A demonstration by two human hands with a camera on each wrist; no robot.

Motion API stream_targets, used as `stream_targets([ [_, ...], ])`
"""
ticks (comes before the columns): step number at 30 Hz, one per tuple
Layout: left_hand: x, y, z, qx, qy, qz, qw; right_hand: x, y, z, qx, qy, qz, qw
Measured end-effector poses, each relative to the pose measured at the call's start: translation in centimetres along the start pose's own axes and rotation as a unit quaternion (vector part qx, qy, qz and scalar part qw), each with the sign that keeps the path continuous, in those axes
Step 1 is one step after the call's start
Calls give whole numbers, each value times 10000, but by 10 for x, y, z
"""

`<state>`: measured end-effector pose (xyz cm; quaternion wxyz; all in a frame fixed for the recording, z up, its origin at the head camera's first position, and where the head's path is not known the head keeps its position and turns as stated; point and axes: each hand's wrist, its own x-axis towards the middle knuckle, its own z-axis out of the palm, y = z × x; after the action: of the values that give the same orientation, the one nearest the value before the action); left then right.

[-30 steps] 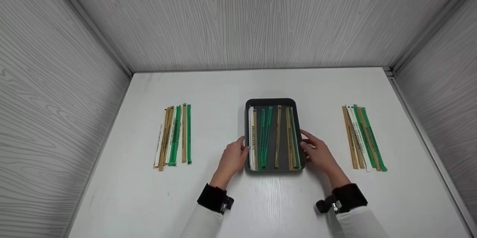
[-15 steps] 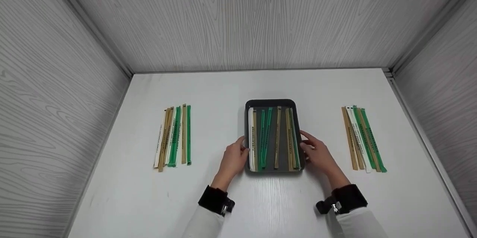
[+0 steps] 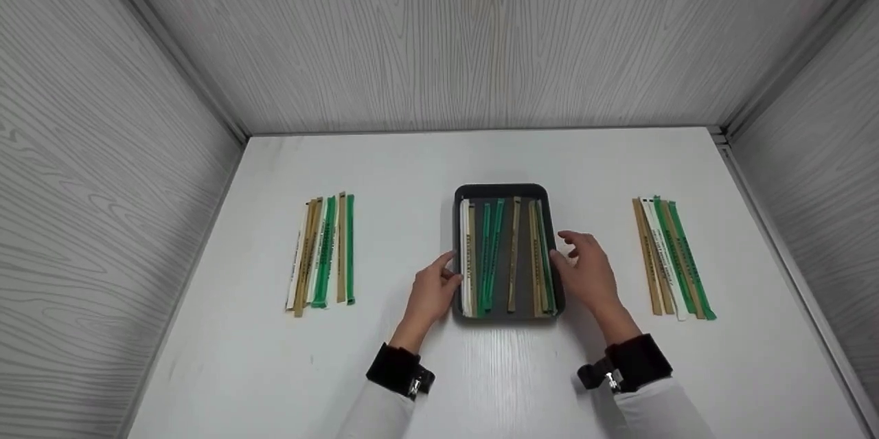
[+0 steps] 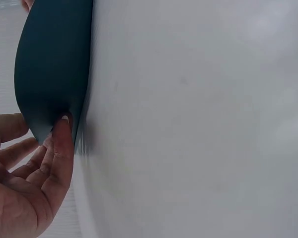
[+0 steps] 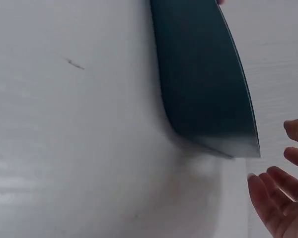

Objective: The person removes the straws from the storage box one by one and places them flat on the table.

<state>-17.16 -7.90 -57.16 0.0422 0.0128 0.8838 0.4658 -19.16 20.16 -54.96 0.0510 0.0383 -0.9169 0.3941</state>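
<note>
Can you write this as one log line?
left hand: holds tray; right hand: beside tray, apart; sticks: inside tray; stick bunches: table, both sides

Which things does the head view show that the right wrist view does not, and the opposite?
Head only: slim white, brown and green paper-looking packets, inside and beside a black rectangular tray; black fabric-like wrist straps.
Right wrist only: a broadside view of the tray's outer wall.
Both: the tray, the person's right hand, the flat white tabletop.
</note>
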Motion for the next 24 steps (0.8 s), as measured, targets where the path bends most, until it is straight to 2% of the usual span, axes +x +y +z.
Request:
stream_targets([
  [3, 0, -1, 0, -80, -3, -109, 9999, -4, -15, 11, -578, 128, -399, 9974],
  [7, 1, 2, 0, -56, -12, -154, 9999, -7, -28, 30, -855, -382, -681, 9933],
  [10, 1, 3, 0, 24, -6, -110, 9999, -6, -33, 44, -880, -902, -582, 9903],
  [13, 1, 4, 0, 54, 13, -90, 9999, -4, -35, 54, -982, -1208, -384, 9871],
  [21, 1, 4, 0, 128, 40, -122, 9998, 1, -39, 69, -1554, -1189, -280, 9803],
  [24, 1, 4, 0, 142, 18, -142, 9998, 3, -40, 70, -1622, -1203, -114, 9793],
])
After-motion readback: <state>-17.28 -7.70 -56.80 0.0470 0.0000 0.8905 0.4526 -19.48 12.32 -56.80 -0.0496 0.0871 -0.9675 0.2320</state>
